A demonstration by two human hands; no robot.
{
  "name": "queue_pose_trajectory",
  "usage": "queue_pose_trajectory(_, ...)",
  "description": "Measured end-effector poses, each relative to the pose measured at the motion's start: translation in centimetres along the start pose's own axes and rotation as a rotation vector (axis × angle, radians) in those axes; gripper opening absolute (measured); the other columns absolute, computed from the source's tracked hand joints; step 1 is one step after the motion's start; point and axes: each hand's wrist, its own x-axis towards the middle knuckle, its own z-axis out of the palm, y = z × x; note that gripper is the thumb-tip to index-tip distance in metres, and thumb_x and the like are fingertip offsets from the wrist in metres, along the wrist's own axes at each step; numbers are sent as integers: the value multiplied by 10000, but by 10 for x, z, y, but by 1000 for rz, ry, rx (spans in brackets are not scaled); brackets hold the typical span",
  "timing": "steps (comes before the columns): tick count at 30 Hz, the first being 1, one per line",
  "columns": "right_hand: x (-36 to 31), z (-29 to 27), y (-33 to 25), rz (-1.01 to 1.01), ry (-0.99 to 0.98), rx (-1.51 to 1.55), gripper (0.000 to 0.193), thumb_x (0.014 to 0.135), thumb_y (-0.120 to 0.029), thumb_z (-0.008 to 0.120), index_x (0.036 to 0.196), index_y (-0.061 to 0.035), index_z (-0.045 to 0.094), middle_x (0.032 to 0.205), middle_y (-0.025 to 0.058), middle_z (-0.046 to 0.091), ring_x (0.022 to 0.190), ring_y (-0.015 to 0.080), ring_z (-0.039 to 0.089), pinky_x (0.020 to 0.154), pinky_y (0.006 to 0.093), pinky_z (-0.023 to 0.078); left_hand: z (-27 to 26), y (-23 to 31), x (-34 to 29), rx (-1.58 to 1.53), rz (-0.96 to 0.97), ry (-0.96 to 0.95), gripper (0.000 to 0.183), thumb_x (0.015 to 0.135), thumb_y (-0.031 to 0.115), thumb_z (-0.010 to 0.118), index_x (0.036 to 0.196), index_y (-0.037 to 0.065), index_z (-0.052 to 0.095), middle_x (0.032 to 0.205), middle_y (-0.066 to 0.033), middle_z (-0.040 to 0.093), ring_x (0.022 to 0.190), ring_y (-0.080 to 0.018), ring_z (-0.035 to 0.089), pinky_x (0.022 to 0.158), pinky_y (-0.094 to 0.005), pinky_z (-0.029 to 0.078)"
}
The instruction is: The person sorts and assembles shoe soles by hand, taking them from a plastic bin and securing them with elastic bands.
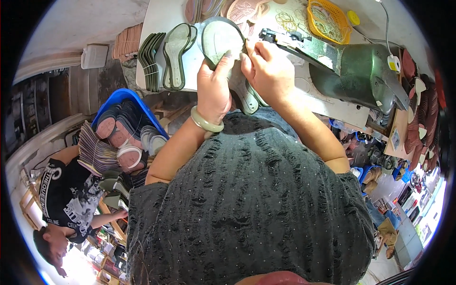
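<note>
The green shoe sole (219, 40) is held up over the near edge of the tabletop (161, 14), just in front of the sewing machine (351, 66). The left hand (213, 88) is clamped around its middle, thumb pressed on the face; the right hand (266, 69) pinches its right edge, the two hands nearly touching. This looks like lining the sole up for stitching, and the next move would call for feeding that edge squarely to the machine's head. More soles (164, 57) stand stacked at the tabletop's left edge; a yellow basket (327, 21) sits at the far side.
</note>
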Motion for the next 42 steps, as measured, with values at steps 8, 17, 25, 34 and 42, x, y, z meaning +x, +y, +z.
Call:
queue_pose_trajectory(8, 1, -10, 25, 708, -52, 1238, 444, 864, -173, 642, 1253, -22, 493, 905, 77, 639, 852, 123, 594, 760, 253, 476, -11, -5, 18, -103, -171, -111, 287, 949, 133, 500, 1172, -48, 510, 1092, -122, 614, 1009, -182, 596, 907, -331, 477)
queue_pose_trajectory(17, -29, -4, 71, 902, -229, 1519, 483, 831, -150, 674, 1254, -20, 480, 1037, 58, 611, 909, 93, 565, 779, 217, 450, -9, 5, 69, 839, -84, -600, 369, 873, 256, 646, 1093, -34, 587, 996, -106, 660, 885, -156, 611, 820, -286, 474)
queue_pose_trajectory(25, -64, -3, 101, 1023, -366, 1573, 304, 879, -246, 614, 1029, 15, 655, 908, 83, 671, 848, 126, 617, 636, 245, 497, 39, 10, 154, 1337, -59, -1253, 406, 727, 322, 734, 938, 9, 583, 805, -66, 572, 785, -145, 517, 746, -304, 443)
queue_pose_trajectory(34, -82, 26, 75, 1445, -106, 1469, 294, 912, -264, 590, 920, 29, 614, 714, 101, 644, 500, 98, 531, 447, 211, 421, 79, -38, 206, 1507, -108, -1441, 602, 697, 301, 743, 1174, 44, 481, 1069, -110, 584, 1028, -194, 551, 882, -322, 435)
queue_pose_trajectory(42, -82, 26, 86, 1350, -102, 1498, 348, 945, -267, 524, 894, 58, 638, 676, 44, 606, 521, 83, 523, 462, 201, 389, 104, -31, 214, 1224, -527, -1425, 570, 764, 173, 751, 1229, 6, 466, 1072, -120, 611, 1027, -150, 562, 835, -286, 498)
